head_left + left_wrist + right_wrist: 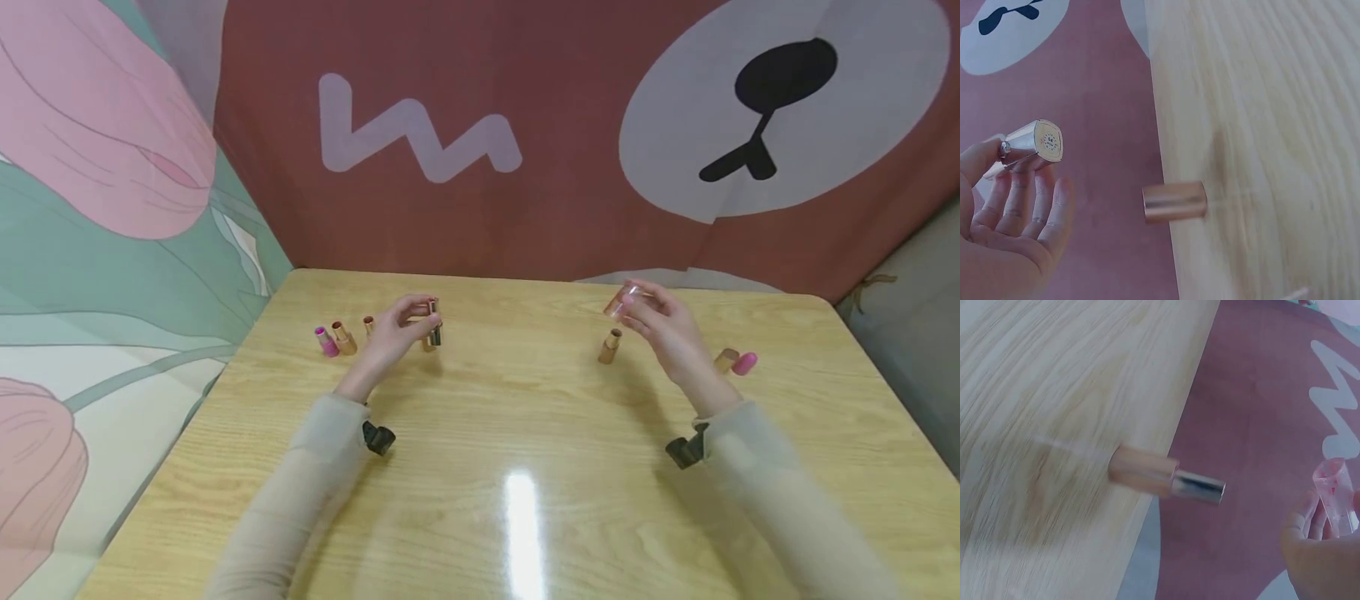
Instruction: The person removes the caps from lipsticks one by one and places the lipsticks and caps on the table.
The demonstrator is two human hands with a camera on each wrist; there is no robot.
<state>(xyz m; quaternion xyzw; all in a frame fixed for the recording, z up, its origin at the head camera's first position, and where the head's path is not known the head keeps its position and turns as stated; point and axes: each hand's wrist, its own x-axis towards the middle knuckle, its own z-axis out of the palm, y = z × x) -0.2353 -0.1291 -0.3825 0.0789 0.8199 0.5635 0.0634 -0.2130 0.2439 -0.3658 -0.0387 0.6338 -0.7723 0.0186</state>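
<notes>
My left hand point(392, 333) pinches a shiny metallic lipstick point(435, 321) between thumb and fingers, held above the table. In the left wrist view the base of this lipstick point(1049, 142) faces the camera and shows a small round printed label. Below it, a rose-gold cylinder point(1175, 201) stands upright on the table, apart from the hand. My right hand point(666, 329) holds a clear pinkish cap point(621, 300), tilted in the air; its open end point(1330, 467) shows in the right wrist view. Under it stands a gold lipstick tube point(609, 347) with a narrower metallic neck point(1199, 487).
Left of my left hand stand a magenta lipstick point(327, 342), a gold lipstick point(344, 337) and a smaller gold-topped tube point(368, 324), partly hidden. Beyond my right wrist are a gold cap point(726, 360) and a pink cap point(745, 363). A printed cloth backdrop point(465, 225) borders the table's far edge.
</notes>
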